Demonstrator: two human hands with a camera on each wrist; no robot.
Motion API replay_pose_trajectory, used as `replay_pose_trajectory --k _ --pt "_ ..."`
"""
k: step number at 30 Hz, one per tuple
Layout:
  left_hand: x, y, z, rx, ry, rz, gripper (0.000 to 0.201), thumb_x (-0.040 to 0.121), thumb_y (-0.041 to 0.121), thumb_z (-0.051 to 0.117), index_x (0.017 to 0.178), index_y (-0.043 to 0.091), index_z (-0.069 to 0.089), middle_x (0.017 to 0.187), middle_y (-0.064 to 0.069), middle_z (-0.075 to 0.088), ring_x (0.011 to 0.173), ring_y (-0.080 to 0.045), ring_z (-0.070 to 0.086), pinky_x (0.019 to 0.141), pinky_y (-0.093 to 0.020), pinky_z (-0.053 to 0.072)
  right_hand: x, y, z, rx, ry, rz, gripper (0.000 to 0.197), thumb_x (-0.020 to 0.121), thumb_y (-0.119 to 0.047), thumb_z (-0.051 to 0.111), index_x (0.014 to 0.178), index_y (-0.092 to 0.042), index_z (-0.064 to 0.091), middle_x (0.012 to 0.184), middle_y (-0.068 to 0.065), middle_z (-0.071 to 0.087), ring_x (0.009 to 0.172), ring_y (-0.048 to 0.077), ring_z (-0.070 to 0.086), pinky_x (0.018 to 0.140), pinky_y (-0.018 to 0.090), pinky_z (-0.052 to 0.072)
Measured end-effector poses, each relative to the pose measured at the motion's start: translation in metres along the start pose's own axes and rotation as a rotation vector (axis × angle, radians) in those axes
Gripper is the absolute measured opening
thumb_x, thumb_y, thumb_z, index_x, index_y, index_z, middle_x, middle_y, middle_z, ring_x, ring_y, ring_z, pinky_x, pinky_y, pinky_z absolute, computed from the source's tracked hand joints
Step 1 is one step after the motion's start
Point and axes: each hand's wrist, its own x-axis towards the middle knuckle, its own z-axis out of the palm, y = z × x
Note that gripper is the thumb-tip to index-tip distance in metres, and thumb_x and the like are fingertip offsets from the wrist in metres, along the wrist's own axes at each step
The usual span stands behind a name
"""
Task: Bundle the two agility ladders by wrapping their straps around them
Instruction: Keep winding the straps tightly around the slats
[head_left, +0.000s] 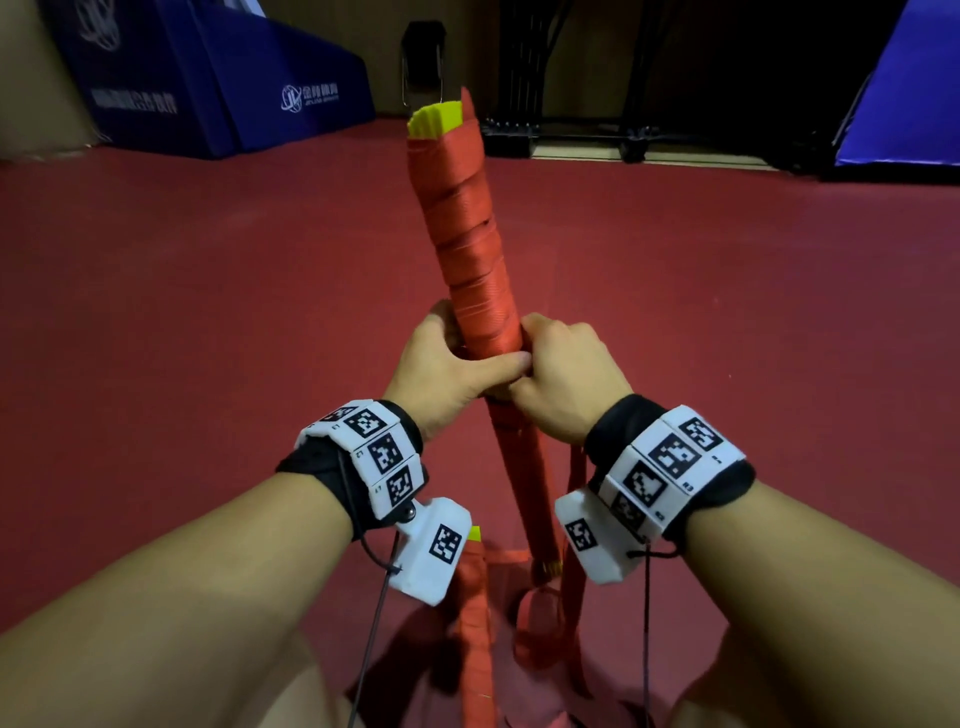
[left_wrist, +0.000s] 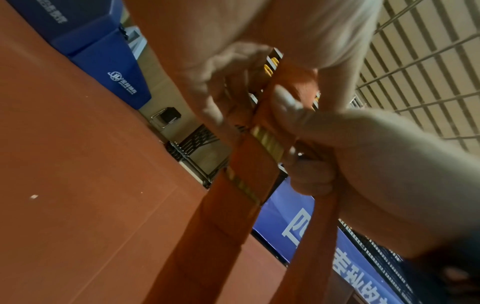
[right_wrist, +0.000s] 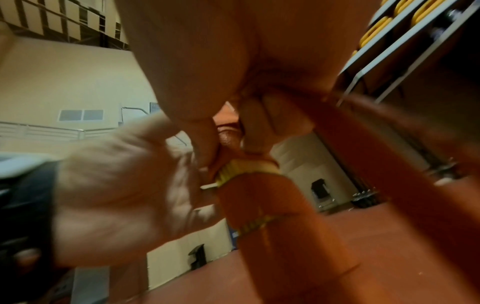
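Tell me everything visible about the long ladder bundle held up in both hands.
The long bundle of yellow flat rungs wrapped in red woven strap stands almost upright, leaning slightly left at the top. Overlapping spiral turns cover its upper part; yellow rung ends stick out on top. The left hand and right hand grip its middle from both sides. Below them the wrapping is sparser, and loose red strap hangs toward the red floor.

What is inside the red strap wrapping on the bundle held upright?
Yellow rungs poke out of the red strap wrapping at the top. Lower down the wrapping, left hand and right hand cover them.
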Motion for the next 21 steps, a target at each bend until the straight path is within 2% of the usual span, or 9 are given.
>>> replay_pose_trajectory --k 3,6,9,11,14,16,17,20,21 --pt "-0.003 0.003 0.0 -0.079 -0.086 -0.062 0.061 0.07 0.012 0.085 0.122 0.007 0.052 0.099 -0.008 0.071 0.079 -0.016 0.071 0.059 -0.026 0.056 -0.001 0.009 -0.007 0.0 -0.038 -0.038 0.035 0.085 -0.05 0.066 0.092 -0.018 0.054 0.089 0.012 0.066 0.082 0.038 0.063 0.066 0.037 0.045" --pt "-0.001 0.003 0.001 -0.05 -0.095 -0.046 0.039 0.085 0.001 0.076 0.121 0.009 0.061 0.104 -0.006 0.07 0.082 -0.018 0.07 0.06 -0.023 0.055 -0.002 0.013 -0.008 -0.089 -0.036 -0.024 0.033 0.089 -0.047 0.061 0.098 -0.015 0.058 0.098 0.017 0.065 0.091 0.044 0.061 0.07 0.04 0.048" --pt "0.001 0.002 0.002 -0.078 -0.028 -0.029 0.033 0.083 0.003 0.079 0.11 0.015 0.064 0.102 -0.007 0.071 0.083 -0.022 0.072 0.062 -0.028 0.058 -0.001 0.011 -0.008 -0.13 -0.025 -0.008 0.025 0.093 -0.038 0.057 0.096 -0.013 0.059 0.099 0.019 0.062 0.094 0.045 0.059 0.07 0.038 0.041" --pt "0.001 0.0 0.002 -0.082 0.013 -0.009 0.037 0.078 0.008 0.086 0.104 0.02 0.062 0.1 -0.009 0.071 0.086 -0.027 0.073 0.062 -0.036 0.061 0.0 0.01 -0.007 -0.133 -0.04 -0.047 0.022 0.093 -0.037 0.055 0.092 -0.014 0.056 0.098 0.019 0.063 0.093 0.045 0.059 0.069 0.037 0.04" --pt "0.0 -0.002 -0.001 -0.035 0.081 0.025 0.05 0.061 0.034 0.091 0.102 0.027 0.063 0.099 -0.007 0.072 0.094 -0.03 0.073 0.066 -0.052 0.063 -0.002 0.006 -0.003 -0.136 -0.046 -0.101 0.029 0.089 -0.043 0.056 0.095 -0.014 0.054 0.096 0.018 0.066 0.092 0.044 0.062 0.069 0.038 0.044" --pt "0.0 -0.004 -0.003 0.026 0.112 0.047 0.056 0.054 0.047 0.089 0.101 0.028 0.065 0.093 0.0 0.074 0.09 -0.024 0.074 0.067 -0.048 0.063 -0.004 0.001 -0.002 -0.129 -0.029 -0.106 0.045 0.083 -0.062 0.055 0.091 -0.018 0.049 0.096 0.016 0.067 0.09 0.041 0.062 0.068 0.038 0.044" --pt "0.0 -0.004 -0.004 0.044 0.12 0.057 0.056 0.054 0.048 0.089 0.1 0.028 0.065 0.089 0.002 0.074 0.085 -0.02 0.074 0.065 -0.044 0.063 -0.005 0.0 -0.002 -0.125 -0.021 -0.101 0.048 0.081 -0.067 0.054 0.09 -0.021 0.047 0.097 0.015 0.067 0.09 0.04 0.062 0.068 0.038 0.044" --pt "0.001 -0.004 -0.005 0.034 0.114 0.047 0.051 0.063 0.032 0.094 0.103 0.022 0.064 0.084 0.0 0.073 0.071 -0.015 0.073 0.058 -0.038 0.06 -0.002 0.001 0.001 -0.087 -0.011 -0.08 0.037 0.087 -0.057 0.059 0.089 -0.022 0.046 0.096 0.015 0.067 0.093 0.042 0.062 0.07 0.039 0.045" --pt "0.001 -0.004 -0.004 0.034 0.112 0.05 0.054 0.062 0.034 0.094 0.104 0.021 0.063 0.085 -0.003 0.073 0.07 -0.015 0.073 0.057 -0.036 0.059 -0.001 0.001 0.002 -0.065 -0.016 -0.074 0.033 0.088 -0.053 0.059 0.087 -0.023 0.046 0.096 0.016 0.066 0.092 0.043 0.061 0.07 0.04 0.045"
